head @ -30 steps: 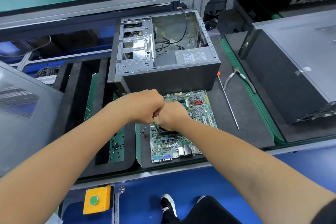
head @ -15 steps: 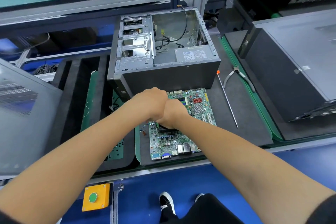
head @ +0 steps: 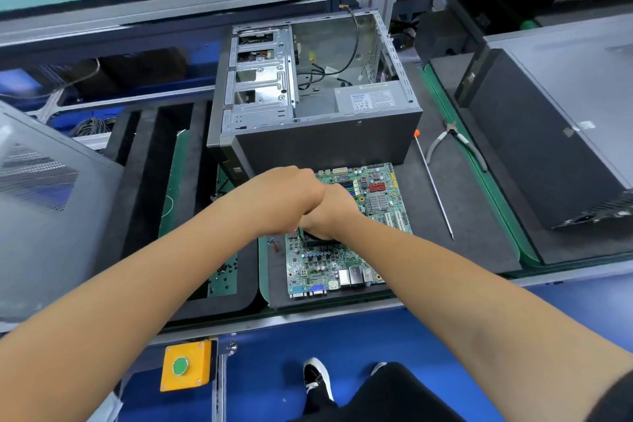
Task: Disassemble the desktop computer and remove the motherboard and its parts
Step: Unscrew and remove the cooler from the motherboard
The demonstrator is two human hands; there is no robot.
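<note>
The motherboard (head: 346,243) already lies out on the mat at six o'clock of the emptied case (head: 318,106), and both fists, left hand (head: 284,199) and right hand (head: 329,212), curl over its black cooler (head: 317,239), whose removal seemingly remains, though what they grip I cannot tell.

The open computer case (head: 308,92) shows bare, dull-silver sheet metal inside and a matt dark-grey outer panel; the motherboard (head: 346,250) is glossy green laminate studded with shiny metal ports; the mat (head: 479,216) beneath looks like matt black foam or rubber; the long screwdriver (head: 433,181) has a polished steel shaft.
</note>
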